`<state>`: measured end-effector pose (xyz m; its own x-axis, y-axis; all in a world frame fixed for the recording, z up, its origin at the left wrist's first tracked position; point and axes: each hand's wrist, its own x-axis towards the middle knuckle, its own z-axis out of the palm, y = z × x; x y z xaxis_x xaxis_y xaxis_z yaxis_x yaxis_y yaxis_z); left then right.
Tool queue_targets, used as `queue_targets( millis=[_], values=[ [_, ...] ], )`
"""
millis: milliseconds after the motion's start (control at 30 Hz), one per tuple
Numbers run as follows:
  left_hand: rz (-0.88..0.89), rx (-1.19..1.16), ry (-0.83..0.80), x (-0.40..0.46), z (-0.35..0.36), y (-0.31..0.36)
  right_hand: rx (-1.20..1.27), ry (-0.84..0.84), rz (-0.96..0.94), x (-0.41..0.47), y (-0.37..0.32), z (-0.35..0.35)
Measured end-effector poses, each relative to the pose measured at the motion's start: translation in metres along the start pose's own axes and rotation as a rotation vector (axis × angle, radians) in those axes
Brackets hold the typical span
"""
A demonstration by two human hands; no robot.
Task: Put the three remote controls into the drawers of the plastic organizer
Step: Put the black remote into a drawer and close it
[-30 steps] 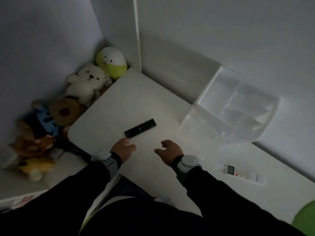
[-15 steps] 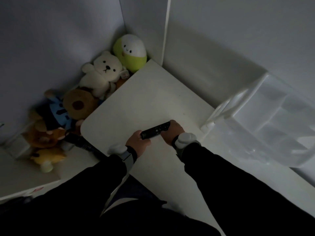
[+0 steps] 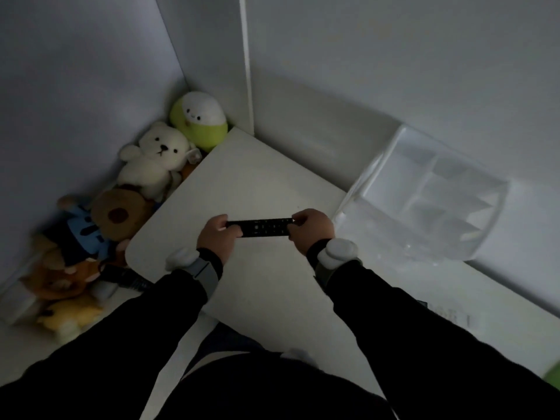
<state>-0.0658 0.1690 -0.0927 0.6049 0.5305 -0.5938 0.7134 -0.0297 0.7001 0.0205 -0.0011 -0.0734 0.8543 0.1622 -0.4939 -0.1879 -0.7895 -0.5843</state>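
Observation:
A slim black remote control [image 3: 264, 227] is held level above the white table [image 3: 251, 177], buttons facing up. My left hand [image 3: 216, 234] grips its left end and my right hand [image 3: 312, 227] grips its right end. The clear plastic organizer [image 3: 424, 195] stands at the right against the wall, its top compartments showing. A white remote control [image 3: 448, 317] lies on the table behind my right forearm, mostly hidden by the sleeve. A third remote control is not in view.
Several plush toys fill the corner left of the table: a white bear [image 3: 154, 160], a green and white one [image 3: 200, 118], a brown bear in blue [image 3: 100, 219]. White walls close the back. A green object [image 3: 553, 374] shows at the right edge.
Both hands reached the black remote on the table, lifted it and turned it level between them. The view shifted, so the organizer shows more fully again.

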Motion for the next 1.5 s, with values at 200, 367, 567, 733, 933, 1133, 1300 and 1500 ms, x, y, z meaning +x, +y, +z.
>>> queue_targets(
  millis=[200, 367, 567, 733, 933, 1133, 1300, 1500],
  values=[
    [0.15, -0.017, 0.044, -0.018, 0.028, 0.031, 0.502, 0.131, 0.032, -0.028, 0.04, -0.057],
    [0.252, -0.024, -0.045, -0.052, 0.076, 0.056, 0.846, 0.163, 0.08, -0.056, 0.085, -0.098],
    [0.334, 0.098, -0.176, -0.078, 0.127, 0.071, 1.016, 0.242, 0.144, -0.083, 0.14, -0.127],
    [0.347, 0.237, -0.227, -0.084, 0.147, 0.068, 1.046, 0.281, 0.196, -0.091, 0.17, -0.132],
    [0.311, 0.316, -0.204, -0.08, 0.138, 0.048, 0.919, 0.301, 0.262, -0.081, 0.182, -0.118],
    [0.3, 0.386, -0.256, -0.078, 0.128, 0.039, 0.729, 0.236, 0.336, -0.064, 0.174, -0.1],
    [0.325, 0.453, -0.289, -0.078, 0.127, 0.037, 0.191, 0.144, 0.3, -0.061, 0.162, -0.101],
    [0.322, 0.472, -0.286, -0.075, 0.131, 0.037, 0.058, 0.067, 0.349, -0.057, 0.15, -0.109]
  ],
)
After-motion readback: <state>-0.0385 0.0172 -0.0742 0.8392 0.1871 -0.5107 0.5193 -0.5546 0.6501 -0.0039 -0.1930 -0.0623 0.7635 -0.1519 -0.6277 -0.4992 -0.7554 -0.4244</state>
